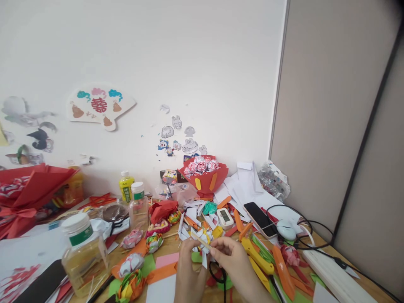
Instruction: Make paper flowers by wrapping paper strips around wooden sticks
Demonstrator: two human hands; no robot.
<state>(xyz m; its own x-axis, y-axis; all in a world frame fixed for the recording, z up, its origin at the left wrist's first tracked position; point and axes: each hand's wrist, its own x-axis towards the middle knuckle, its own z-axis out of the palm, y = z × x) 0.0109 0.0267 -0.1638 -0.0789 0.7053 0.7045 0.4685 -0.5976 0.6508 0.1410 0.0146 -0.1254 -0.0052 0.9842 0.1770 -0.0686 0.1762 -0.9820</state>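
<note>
At the front middle, my left hand (pixel 190 266) and my right hand (pixel 229 257) come together around a narrow, pale folded paper strip (pixel 200 241). Fingers of both hands are closed on it, the right thumb and fingertips pinching its near end. White and yellow paper pieces lie just behind the fingers and partly blend with the strip. Under my left hand sits a white paper sheet (pixel 161 290) with an orange strip (pixel 162 272) across it. Beside my right hand lies a yellow-handled tool (pixel 258 256); its kind is unclear.
Paper flowers (pixel 131 264) and a wide bottle (pixel 82 256) stand left. A red-wrapped bouquet (pixel 205 181) rises at the back near the wall. To the right are a timer (pixel 224 219), a phone (pixel 259 219), a white mouse (pixel 286 229), a black cable and a power strip (pixel 337 273).
</note>
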